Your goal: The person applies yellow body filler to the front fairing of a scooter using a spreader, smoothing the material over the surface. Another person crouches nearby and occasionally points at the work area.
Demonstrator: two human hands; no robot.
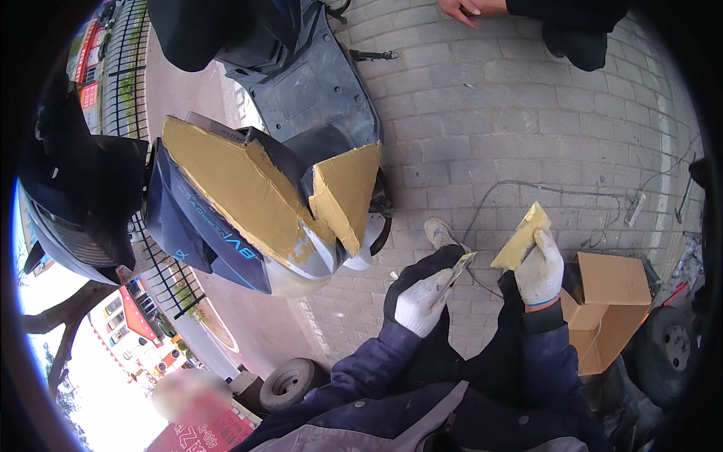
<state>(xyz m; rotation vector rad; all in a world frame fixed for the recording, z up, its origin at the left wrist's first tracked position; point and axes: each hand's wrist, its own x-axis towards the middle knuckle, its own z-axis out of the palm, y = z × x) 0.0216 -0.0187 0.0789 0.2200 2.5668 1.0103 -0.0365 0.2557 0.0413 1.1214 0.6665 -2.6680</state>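
Both my hands wear white gloves. My left hand (422,301) grips a thin metal scraper blade (454,275) that points up and right. My right hand (539,270) holds up a flat board smeared with yellow-tan filler (521,237). The blade's tip sits a short way left of the board, apart from it. Ahead on the left stands a scooter (248,203) whose dark blue and white body panels carry large patches of the same tan filler (226,184). My knee and shoe (439,232) lie between my hands and the scooter.
An open cardboard box (606,309) sits at my right beside a dark wheel (666,343). A cable (542,188) and power strip (634,207) lie on the brick paving. Another person's hand (461,9) shows at the top. A small tyre (290,383) lies at lower left.
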